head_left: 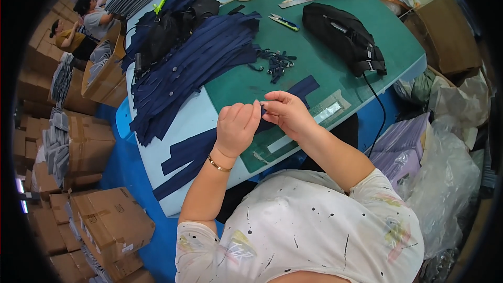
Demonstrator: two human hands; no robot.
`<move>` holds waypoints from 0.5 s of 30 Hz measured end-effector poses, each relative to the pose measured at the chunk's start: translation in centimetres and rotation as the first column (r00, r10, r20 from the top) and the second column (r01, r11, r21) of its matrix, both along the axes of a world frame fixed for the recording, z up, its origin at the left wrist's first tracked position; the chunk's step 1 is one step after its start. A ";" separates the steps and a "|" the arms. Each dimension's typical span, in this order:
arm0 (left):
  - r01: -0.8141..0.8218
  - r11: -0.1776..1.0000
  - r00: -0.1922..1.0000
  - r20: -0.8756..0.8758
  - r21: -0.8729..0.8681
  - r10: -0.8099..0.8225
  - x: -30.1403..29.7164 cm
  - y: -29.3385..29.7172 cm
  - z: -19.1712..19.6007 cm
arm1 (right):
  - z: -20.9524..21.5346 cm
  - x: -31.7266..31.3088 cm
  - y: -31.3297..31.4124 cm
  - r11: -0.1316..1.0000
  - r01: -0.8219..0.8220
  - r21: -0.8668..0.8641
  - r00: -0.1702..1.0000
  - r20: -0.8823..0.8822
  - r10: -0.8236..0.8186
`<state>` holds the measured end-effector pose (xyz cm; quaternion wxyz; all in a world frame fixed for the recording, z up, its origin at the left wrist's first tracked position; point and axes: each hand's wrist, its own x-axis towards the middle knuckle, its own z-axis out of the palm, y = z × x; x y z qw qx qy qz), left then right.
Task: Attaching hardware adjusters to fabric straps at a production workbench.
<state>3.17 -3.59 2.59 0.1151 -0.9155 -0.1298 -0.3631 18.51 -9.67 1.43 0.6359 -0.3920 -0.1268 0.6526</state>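
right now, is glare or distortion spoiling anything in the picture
Head view: fisheye rim black, table edges bowed; head view: glare on the clear plastic at right; head view: the tiny dark piece between left hand and right hand is too small to identify.

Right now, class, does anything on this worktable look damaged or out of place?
The pale patch on the green mat, beside the right hand, looks odd: its outer end is ragged, as if torn.
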 end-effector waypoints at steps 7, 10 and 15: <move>0.494 0.425 0.793 0.593 -0.759 0.139 2.2 0.2 2.1 | -0.1 3.0 6.1 0.977 -0.199 0.080 0.656 0.751 0.072; 0.561 0.299 0.728 0.632 -0.772 0.266 1.7 2.8 1.5 | -0.7 3.9 9.8 0.961 -0.161 0.226 -0.245 0.934 -0.260; 0.520 0.236 0.716 0.569 -0.821 0.403 0.6 4.6 -2.1 | -1.4 4.3 11.8 0.977 -0.202 -0.065 -0.688 0.720 -0.094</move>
